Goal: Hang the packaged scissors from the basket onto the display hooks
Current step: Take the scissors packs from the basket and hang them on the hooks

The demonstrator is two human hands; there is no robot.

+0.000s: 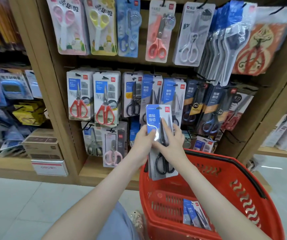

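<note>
At the centre of the frame a flat, glossy pack of black scissors, card under clear plastic, stands nearly upright. Its long axis runs vertically, with the blades pointing up towards the hang hole and the looped handles down. The left hand grips its left edge with the thumb on the blue front, and the right hand lies on the face with fingers straight. At lower right, a slotted red plastic basket holds more packs.

Blue-and-grey scissors pack, black handles; red basket with slotted walls.
</note>
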